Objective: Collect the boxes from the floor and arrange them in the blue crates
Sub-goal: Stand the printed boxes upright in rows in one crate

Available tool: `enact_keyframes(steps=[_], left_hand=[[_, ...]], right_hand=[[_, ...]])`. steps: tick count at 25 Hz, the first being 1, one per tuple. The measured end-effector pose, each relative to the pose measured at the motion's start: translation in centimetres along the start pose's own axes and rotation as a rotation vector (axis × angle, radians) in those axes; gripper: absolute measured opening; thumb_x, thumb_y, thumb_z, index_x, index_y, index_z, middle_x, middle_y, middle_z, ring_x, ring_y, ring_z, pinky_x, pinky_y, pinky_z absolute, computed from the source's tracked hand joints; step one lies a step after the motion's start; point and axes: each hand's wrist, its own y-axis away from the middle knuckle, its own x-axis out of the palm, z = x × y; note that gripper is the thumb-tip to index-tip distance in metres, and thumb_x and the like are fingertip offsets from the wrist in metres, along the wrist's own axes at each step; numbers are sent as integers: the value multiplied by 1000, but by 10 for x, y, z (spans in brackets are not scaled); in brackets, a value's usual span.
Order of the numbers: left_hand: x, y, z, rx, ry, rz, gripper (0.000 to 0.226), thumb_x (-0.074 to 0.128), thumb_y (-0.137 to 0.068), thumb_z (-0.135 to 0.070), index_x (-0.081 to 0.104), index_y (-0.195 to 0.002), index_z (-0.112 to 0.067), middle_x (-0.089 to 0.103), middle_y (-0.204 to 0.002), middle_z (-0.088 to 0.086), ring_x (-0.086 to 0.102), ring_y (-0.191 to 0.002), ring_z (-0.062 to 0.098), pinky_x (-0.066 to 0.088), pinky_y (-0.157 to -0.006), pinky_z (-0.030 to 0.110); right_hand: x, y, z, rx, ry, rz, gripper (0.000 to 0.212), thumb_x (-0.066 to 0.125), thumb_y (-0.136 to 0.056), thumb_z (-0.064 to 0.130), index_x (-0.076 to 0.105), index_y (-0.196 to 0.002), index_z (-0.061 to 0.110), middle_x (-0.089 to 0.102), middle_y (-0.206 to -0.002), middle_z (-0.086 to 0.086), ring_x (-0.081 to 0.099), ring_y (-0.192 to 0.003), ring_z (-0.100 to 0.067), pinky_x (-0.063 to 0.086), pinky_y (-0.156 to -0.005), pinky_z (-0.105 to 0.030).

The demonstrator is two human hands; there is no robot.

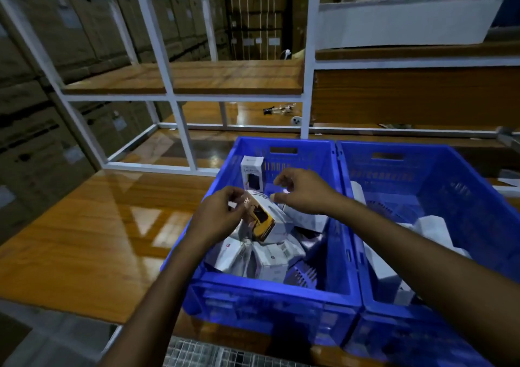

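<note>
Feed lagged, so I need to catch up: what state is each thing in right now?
left hand: grips the yellow and white box.
right hand: over the left crate, fingers loosely curled, nothing seen in it.
yellow and white box: tilted, held above the pile.
left crate: partly filled.
pile: jumbled white boxes.
upright white box: standing at the left crate's back.
right crate: holds white boxes.

**Racking and stock in the background**

A white metal rack frame (166, 65) stands ahead, holding a wooden shelf board (230, 77); brown cardboard cartons (70, 29) are stacked behind it and along the left; a white sheet (408, 20) lies on the upper right shelf; small blurred items (278, 110) lie on the lower board, a white round object (296, 120) just beside them; a glossy wooden platform (84, 226) spans the foreground; metal grating (213, 355) shows at the bottom edge.
</note>
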Motion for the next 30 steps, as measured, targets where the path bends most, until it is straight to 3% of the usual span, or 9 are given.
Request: enact_keyframes(steps=[7,11,14,19,21,23,26,28,30], left_hand=[[2,-46,17,-27,-171,183,44,67,-92,-27,62,-135,-16,69,-129,6,71,-107,26,56,-94,40],[-3,-65,24,10,-267,330,28,65,-87,-24,71,-114,-17,74,-113,8,70,-104,26,57,-87,39],[-5,-75,35,76,-290,418,25,64,-85,-25,71,-108,-18,76,-103,9,71,-98,27,58,-81,39],[-12,-89,43,153,-87,452,30,54,-88,-32,69,-111,-20,76,-96,10,73,-83,31,61,-72,47],[-16,-97,41,146,45,411,20,56,-101,-24,68,-114,-15,75,-95,10,71,-72,24,61,-68,38],[-22,-103,34,158,151,332,21,54,-105,-30,68,-112,-16,74,-94,5,72,-76,22,61,-71,37],[-28,-111,21,122,341,255,30,64,-96,-48,70,-104,-19,73,-88,-4,74,-78,17,63,-73,42],[-28,-117,17,62,480,258,33,75,-89,-47,68,-106,-19,72,-93,-3,75,-84,20,64,-74,42],[-27,-124,15,6,595,239,35,80,-87,-39,66,-111,-18,71,-103,2,75,-90,25,64,-75,46]], right_hand=[[25,-36,7,114,84,222,74,68,-83,69,48,-141,26,60,-135,-3,59,-115,-21,52,-95,-38],[31,-48,16,170,90,340,83,71,-80,70,41,-146,29,55,-139,3,56,-113,-17,46,-87,-32],[38,-52,26,231,-4,327,78,77,-81,58,41,-145,33,54,-137,4,56,-116,-17,50,-95,-33],[29,-57,34,292,-163,259,73,83,-81,40,45,-142,29,57,-131,2,59,-115,-19,52,-96,-38],[21,-64,37,294,-261,229,72,82,-83,36,45,-144,27,59,-124,2,60,-108,-18,53,-86,-35],[13,-72,43,288,-345,149,71,84,-81,35,46,-141,28,63,-116,2,62,-98,-15,49,-75,-31],[6,-83,45,248,-375,26,89,92,-65,38,48,-141,23,65,-123,2,66,-107,-17,57,-88,-38],[2,-88,46,190,-441,-13,71,92,-69,23,60,-132,18,71,-119,3,69,-107,-13,58,-92,-34],[-1,-90,45,142,-508,-34,56,90,-74,14,67,-125,22,74,-115,7,71,-102,-4,56,-83,-24]])
